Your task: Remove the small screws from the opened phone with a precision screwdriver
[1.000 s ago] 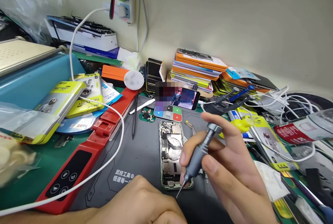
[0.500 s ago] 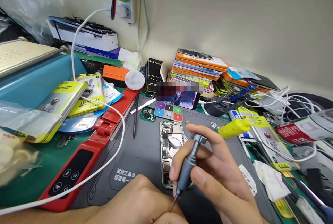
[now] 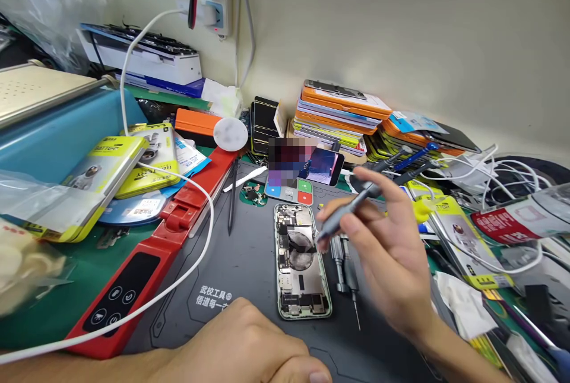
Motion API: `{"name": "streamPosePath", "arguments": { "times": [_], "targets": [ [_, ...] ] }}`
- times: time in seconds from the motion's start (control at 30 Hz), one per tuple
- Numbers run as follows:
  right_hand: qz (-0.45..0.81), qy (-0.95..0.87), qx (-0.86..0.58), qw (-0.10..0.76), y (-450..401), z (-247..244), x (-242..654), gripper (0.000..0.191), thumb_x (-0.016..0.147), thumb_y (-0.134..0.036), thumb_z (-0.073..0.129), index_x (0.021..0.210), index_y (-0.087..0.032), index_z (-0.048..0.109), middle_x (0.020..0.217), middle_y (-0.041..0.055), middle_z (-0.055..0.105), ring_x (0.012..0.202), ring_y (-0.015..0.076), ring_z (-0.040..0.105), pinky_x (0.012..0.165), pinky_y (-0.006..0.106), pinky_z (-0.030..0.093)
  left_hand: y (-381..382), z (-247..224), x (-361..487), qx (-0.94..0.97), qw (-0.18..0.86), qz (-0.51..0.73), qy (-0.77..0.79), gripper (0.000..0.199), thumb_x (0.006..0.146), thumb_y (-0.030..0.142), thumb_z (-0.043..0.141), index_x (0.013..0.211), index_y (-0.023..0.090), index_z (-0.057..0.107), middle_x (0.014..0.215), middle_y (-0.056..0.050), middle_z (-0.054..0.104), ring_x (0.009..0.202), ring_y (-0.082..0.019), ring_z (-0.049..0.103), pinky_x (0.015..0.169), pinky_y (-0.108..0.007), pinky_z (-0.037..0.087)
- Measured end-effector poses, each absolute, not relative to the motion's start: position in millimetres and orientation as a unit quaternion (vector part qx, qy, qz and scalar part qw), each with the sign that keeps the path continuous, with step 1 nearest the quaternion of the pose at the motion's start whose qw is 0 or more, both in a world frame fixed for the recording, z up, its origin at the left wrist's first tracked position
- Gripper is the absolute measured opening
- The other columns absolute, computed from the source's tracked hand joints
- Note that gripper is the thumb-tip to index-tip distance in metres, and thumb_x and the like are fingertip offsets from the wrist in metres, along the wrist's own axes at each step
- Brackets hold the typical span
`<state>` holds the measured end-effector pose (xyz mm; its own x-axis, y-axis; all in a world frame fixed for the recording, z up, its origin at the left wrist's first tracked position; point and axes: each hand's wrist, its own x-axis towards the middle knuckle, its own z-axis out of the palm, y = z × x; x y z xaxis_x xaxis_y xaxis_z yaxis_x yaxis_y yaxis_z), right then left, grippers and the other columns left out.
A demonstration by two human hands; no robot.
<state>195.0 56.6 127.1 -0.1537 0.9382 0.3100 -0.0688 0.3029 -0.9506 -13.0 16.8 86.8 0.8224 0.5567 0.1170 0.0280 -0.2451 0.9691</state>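
Observation:
My right hand (image 3: pixel 392 264) grips a grey precision screwdriver (image 3: pixel 345 218) between thumb and fingers, tilted with its lower end toward the left. That end overlaps the right edge of an opened phone (image 3: pixel 305 282); whether it touches cannot be told. The phone lies flat on a dark grey work mat (image 3: pixel 240 258), its inner boards and a round coil area exposed. Under my right hand, two more screwdrivers (image 3: pixel 351 273) rest on the mat. At the bottom edge, my left hand (image 3: pixel 240 350) is closed, knuckles up, near the phone's lower end; anything in its fingers is hidden.
A colour-block magnetic pad (image 3: pixel 305 193) and a lit phone (image 3: pixel 327 167) sit behind the opened phone. Black tweezers (image 3: pixel 232 199) and a red folding lamp (image 3: pixel 146 276) lie left, crossed by a white cable (image 3: pixel 211 234). Battery boxes (image 3: pixel 465 240) and loose wires crowd the right.
My right hand has swung up and forward from beside my left hand, bringing the screwdriver from steep to slanted beside the phone. Two screwdrivers on the mat are uncovered. My left hand has barely moved.

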Motion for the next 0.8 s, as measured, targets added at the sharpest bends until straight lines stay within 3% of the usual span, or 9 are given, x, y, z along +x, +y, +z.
{"name": "streamPosePath", "arguments": {
  "times": [0.13,0.3,0.43,0.6,0.8],
  "targets": [
    [0.307,-0.661,-0.408,0.550,85,111,211,0.045,0.110,-0.021,0.061,0.150,-0.028,0.040,0.109,0.0055,0.068,0.104,0.0191,0.067,0.078,0.031,0.069,16,84,-12,0.762,0.572,0.233,0.195,0.069,0.115,0.062,0.023,0.071,0.019,0.055,0.056,0.005,0.038,0.050,-0.009,0.034,0.048,-0.023,0.025],
    [0.304,-0.693,-0.401,0.516,91,92,216,0.050,0.113,-0.021,0.058,0.156,-0.032,0.036,0.121,0.0053,0.067,0.107,0.0181,0.068,0.089,0.038,0.069,14,79,-14,0.784,0.551,0.203,0.201,0.074,0.113,0.068,0.018,0.075,0.019,0.058,0.059,0.003,0.049,0.052,-0.010,0.043,0.050,-0.022,0.031],
    [0.305,-0.708,-0.393,0.501,89,86,213,0.050,0.114,-0.021,0.055,0.157,-0.035,0.035,0.124,0.0046,0.066,0.105,0.0201,0.071,0.088,0.044,0.067,13,74,-15,0.806,0.524,0.195,0.195,0.076,0.112,0.070,0.017,0.077,0.018,0.061,0.062,0.000,0.060,0.054,-0.010,0.053,0.052,-0.020,0.035],
    [0.317,-0.702,-0.405,0.493,90,87,212,0.049,0.114,-0.023,0.055,0.156,-0.034,0.034,0.120,0.0050,0.065,0.094,0.0209,0.072,0.088,0.049,0.066,13,73,-14,0.812,0.515,0.197,0.193,0.077,0.112,0.070,0.017,0.075,0.019,0.061,0.061,0.000,0.059,0.052,-0.010,0.052,0.051,-0.020,0.035],
    [0.315,-0.708,-0.401,0.489,90,88,212,0.048,0.114,-0.024,0.055,0.156,-0.035,0.035,0.120,0.0049,0.065,0.094,0.0196,0.071,0.089,0.047,0.066,11,72,-12,0.816,0.507,0.212,0.181,0.073,0.113,0.067,0.020,0.073,0.019,0.058,0.056,0.003,0.052,0.048,-0.010,0.047,0.048,-0.022,0.031]
  ]
}}
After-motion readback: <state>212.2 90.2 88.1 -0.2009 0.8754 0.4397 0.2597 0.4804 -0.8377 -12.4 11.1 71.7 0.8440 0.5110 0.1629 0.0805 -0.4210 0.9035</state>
